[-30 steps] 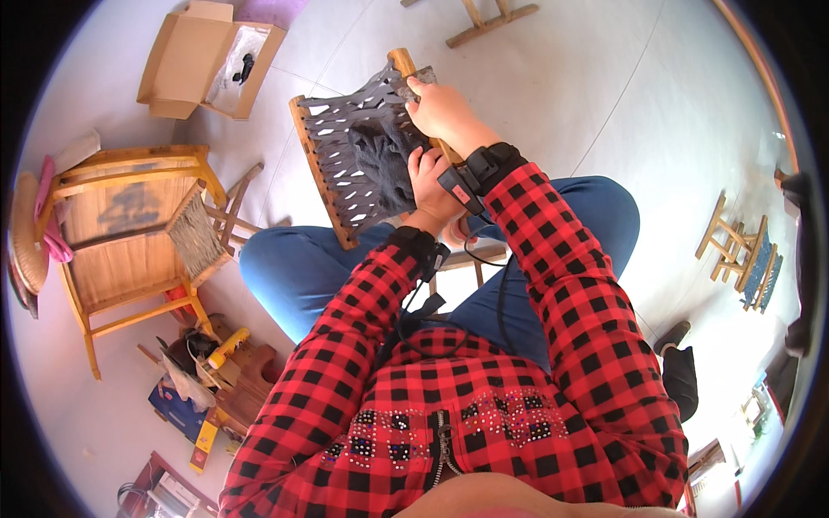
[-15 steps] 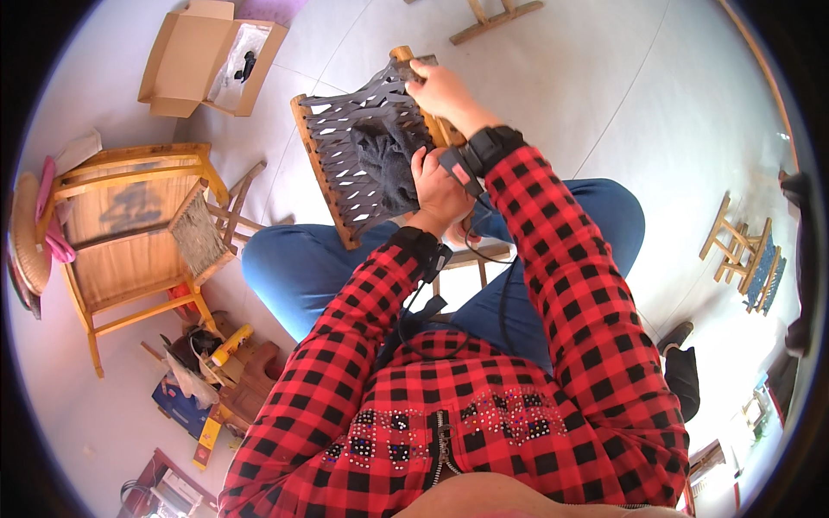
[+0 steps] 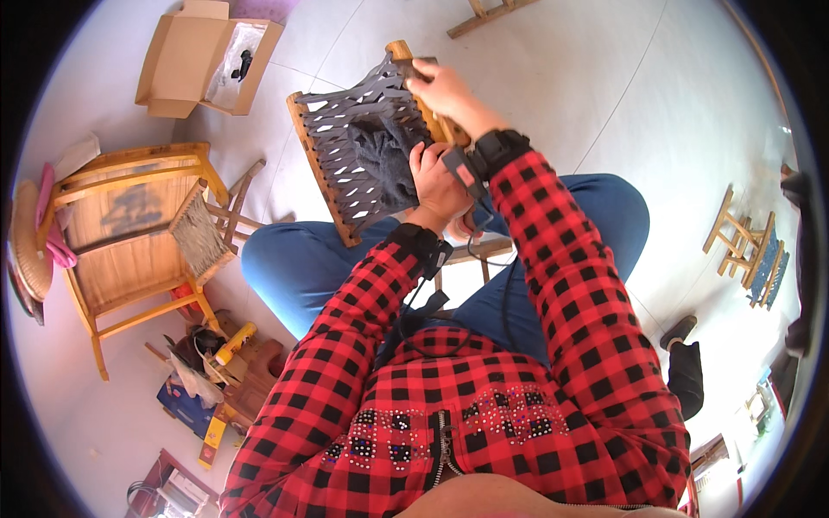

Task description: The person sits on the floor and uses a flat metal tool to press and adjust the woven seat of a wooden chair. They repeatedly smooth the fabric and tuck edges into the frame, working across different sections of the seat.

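Left hand [image 3: 438,183] lies flat against the woven seat [image 3: 367,142], fingers together and pointing up into the dark grey strips near the seat's lower right part; it presses on the weave and closes on nothing that I can see. Wrist is bent back, the forearm in a red and black checked sleeve rising from the lower edge toward the seat.

Right hand [image 3: 442,88] is at the seat's upper right corner, fingers curled over the wooden frame rail and gripping it there. Right forearm runs down and right from that corner; a black wrist strap [image 3: 496,147] with a small device sits just below the hand, a thin cable trailing from it toward the chest.

Woven seat: a wooden frame laced with dark grey bands, open gaps showing at its left side, held tilted in the air above the knees in blue jeans, its lower edge near the left thigh.

Left of the seat, on the pale floor, stands a wooden chair [image 3: 138,229] with a small woven panel leaning on it. Above and left of the seat lies an open cardboard box [image 3: 186,60]. Below the chair, well apart from the seat, a heap of tools and a yellow tube [image 3: 235,343].
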`<move>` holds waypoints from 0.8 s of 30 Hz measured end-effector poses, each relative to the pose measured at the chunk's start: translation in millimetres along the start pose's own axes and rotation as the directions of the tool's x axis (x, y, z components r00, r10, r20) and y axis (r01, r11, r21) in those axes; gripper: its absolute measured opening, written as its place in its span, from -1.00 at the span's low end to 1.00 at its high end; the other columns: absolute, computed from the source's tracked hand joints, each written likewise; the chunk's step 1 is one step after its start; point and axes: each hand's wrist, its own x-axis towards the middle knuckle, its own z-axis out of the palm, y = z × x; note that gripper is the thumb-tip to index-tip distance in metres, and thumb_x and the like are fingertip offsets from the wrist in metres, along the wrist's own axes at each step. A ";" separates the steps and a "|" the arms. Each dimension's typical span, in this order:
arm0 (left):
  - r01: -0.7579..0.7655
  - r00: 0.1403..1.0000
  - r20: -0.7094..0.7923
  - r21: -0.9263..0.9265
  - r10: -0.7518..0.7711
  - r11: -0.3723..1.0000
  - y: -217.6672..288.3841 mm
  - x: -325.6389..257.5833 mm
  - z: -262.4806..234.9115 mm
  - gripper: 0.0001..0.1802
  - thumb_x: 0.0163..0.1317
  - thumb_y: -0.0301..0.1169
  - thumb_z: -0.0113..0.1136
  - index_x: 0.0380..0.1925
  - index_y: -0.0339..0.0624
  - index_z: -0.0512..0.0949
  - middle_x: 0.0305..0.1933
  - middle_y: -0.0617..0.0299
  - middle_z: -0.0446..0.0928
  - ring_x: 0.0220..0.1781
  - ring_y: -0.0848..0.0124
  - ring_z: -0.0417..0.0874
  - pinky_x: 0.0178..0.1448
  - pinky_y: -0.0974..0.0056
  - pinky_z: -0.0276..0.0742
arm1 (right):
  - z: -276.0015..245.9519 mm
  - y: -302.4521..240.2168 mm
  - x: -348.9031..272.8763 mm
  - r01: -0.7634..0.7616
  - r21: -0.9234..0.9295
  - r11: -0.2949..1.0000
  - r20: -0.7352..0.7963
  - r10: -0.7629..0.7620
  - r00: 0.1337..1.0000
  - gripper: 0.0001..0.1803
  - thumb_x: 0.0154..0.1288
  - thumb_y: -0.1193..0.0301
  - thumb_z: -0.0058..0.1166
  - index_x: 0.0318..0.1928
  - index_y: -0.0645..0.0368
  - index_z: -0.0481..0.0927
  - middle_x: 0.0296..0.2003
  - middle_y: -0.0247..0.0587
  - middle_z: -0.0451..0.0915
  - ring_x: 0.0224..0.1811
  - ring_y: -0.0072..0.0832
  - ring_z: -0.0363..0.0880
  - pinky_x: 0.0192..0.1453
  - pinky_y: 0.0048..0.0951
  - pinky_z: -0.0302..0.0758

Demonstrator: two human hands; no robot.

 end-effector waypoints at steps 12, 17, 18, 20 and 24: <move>-0.005 0.999 -0.043 -0.046 0.003 0.999 -1.3 -3.2 3.5 -0.74 -0.21 -0.31 0.20 -0.41 -0.04 0.60 -0.26 0.34 0.48 0.01 0.24 0.42 0.23 -0.10 0.14 | -9.8 9.9 -10.2 -0.043 0.031 0.999 -0.047 0.045 0.998 -0.42 0.22 0.16 0.03 0.23 0.10 0.41 -0.19 0.00 0.65 -0.19 -0.22 0.65 -0.03 -0.32 0.51; -0.049 0.997 -0.055 0.055 0.052 0.997 -2.2 1.1 3.6 -0.68 -0.27 -0.20 0.25 -0.38 0.06 0.60 -0.25 0.31 0.48 0.02 0.20 0.42 0.23 -0.10 0.12 | -12.7 2.8 0.3 -0.026 -0.120 0.992 -0.037 0.022 0.999 -0.42 0.24 0.13 -0.01 0.23 0.10 0.41 0.01 0.03 0.56 0.03 -0.12 0.55 0.14 -0.28 0.44; -0.068 0.995 -0.066 0.064 0.072 0.996 -1.8 1.9 3.3 -0.67 -0.27 -0.19 0.26 -0.38 0.07 0.60 -0.25 0.31 0.48 0.02 0.20 0.42 0.23 -0.10 0.12 | -13.1 4.7 -1.7 -0.022 -0.154 0.988 -0.025 0.019 1.000 -0.42 0.25 0.12 -0.02 0.24 0.10 0.40 0.04 0.03 0.54 0.06 -0.11 0.53 0.17 -0.27 0.42; -0.015 1.000 -0.012 -0.004 0.015 1.000 -0.6 0.0 1.3 -0.70 -0.24 -0.27 0.22 -0.39 0.01 0.60 -0.27 0.33 0.47 0.02 0.23 0.42 0.24 -0.09 0.13 | -10.3 10.2 -9.8 -0.041 -0.175 0.984 -0.015 0.039 0.999 -0.41 0.27 0.11 -0.05 0.26 0.06 0.37 0.11 0.03 0.48 0.14 -0.09 0.46 0.21 -0.24 0.39; -0.005 1.000 -0.004 -0.015 0.005 1.000 0.5 -1.1 -0.3 -0.73 -0.23 -0.29 0.21 -0.40 -0.01 0.60 -0.28 0.36 0.46 0.01 0.25 0.42 0.25 -0.08 0.12 | -6.9 5.5 -4.5 -0.010 -0.153 0.988 -0.015 0.008 1.000 -0.42 0.28 0.10 -0.07 0.26 0.06 0.38 0.10 0.03 0.49 0.12 -0.08 0.48 0.19 -0.23 0.41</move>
